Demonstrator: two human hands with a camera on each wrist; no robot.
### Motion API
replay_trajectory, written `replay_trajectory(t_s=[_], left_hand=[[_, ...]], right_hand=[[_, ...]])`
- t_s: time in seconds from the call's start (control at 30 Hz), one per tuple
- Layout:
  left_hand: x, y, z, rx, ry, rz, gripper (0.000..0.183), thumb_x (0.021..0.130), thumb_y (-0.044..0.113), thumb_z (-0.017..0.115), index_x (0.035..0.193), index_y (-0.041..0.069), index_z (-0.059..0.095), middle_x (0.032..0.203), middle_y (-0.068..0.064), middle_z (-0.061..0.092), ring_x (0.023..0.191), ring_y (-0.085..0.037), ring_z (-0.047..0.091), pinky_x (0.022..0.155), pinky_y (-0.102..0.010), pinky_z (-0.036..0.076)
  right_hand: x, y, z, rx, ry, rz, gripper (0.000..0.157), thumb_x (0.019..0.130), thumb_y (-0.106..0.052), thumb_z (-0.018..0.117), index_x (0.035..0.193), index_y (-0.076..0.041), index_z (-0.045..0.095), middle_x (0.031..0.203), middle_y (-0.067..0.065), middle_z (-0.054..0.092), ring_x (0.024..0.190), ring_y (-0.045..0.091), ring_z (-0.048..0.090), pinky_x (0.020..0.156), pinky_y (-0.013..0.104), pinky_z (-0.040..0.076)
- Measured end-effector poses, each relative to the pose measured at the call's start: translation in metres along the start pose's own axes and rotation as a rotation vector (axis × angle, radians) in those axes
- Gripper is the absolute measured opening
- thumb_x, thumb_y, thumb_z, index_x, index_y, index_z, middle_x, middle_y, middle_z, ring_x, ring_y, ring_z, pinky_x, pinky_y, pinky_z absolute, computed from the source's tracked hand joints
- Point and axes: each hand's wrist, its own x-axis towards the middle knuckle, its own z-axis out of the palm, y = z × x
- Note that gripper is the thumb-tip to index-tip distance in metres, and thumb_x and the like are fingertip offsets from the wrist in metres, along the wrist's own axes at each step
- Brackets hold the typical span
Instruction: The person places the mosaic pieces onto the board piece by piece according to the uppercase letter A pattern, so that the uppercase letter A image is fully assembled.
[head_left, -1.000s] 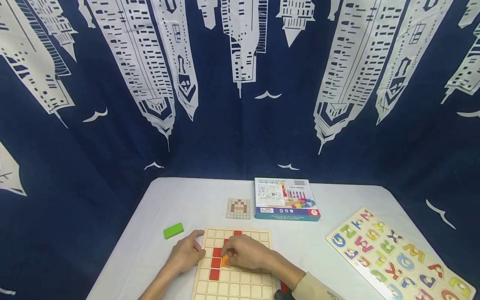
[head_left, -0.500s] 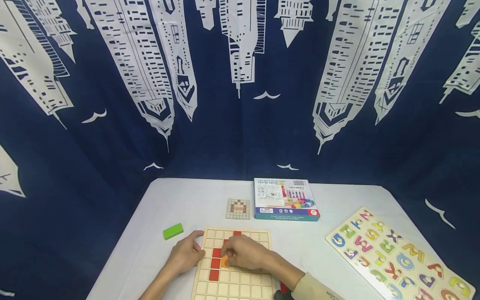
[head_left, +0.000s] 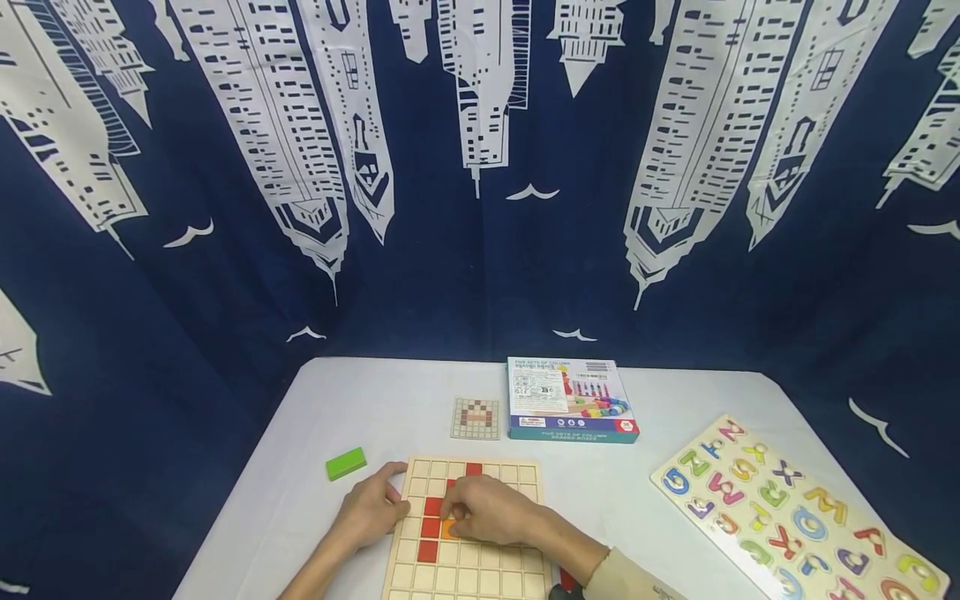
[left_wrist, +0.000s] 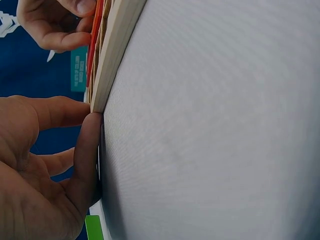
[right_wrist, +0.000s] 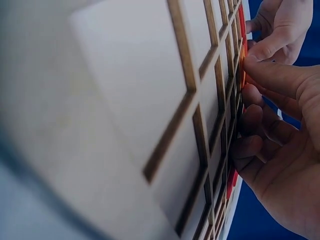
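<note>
A wooden grid board [head_left: 468, 575] lies on the white table with several red tiles [head_left: 431, 527] in its cells. My left hand [head_left: 367, 508] holds the board's left edge near the far corner; its thumb and a finger meet at that edge in the left wrist view. Over the middle of the grid, my right hand [head_left: 491, 510] pinches an orange tile [head_left: 449, 530] beside the red column, its fingers curled. In the right wrist view, the thumb lies on the orange tile [right_wrist: 243, 56]; the fingers hide part of it.
Beyond the board lie a small pattern card [head_left: 476, 418] and a flat toy box [head_left: 573, 402]. A green block [head_left: 346, 463] sits to the left. The alphabet puzzle board [head_left: 798, 517] is on the right. Red pieces [head_left: 567, 578] show partly beside the right sleeve.
The right fingers have shifted very slightly at the orange tile, and a little more of it shows. My left hand stays at the board's edge.
</note>
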Motion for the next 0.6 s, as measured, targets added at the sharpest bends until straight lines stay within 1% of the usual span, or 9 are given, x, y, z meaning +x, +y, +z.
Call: replay_trajectory(t_s=[0.2,0.6], left_hand=[[0.0001,-0.0011,0.0006,-0.003,-0.003,-0.003,0.064,0.079,0.005,0.074,0.140,0.001,0.053,0.079,-0.004,0.060,0.060,-0.015,0.061,0.053,-0.032,0.048],[-0.0002,-0.0015,0.0002,0.006,0.004,0.010,0.064,0.079,0.005,0.074,0.139,0.001,0.053,0.079,-0.004,0.059,0.060,-0.014,0.060,0.053,-0.032,0.048]], right_hand=[[0.0006,0.0009,0.0005,-0.024,-0.005,-0.004,0.014,0.086,-0.018,0.078,0.099,-0.022,0.077,0.077,-0.016,0.056,0.068,-0.002,0.049,0.063,0.017,0.045],[0.0004,0.0065,-0.0019,0.012,-0.018,-0.009,0.015,0.085,-0.019,0.079,0.099,-0.022,0.076,0.077,-0.017,0.057,0.070,-0.003,0.051,0.065,0.017,0.047]])
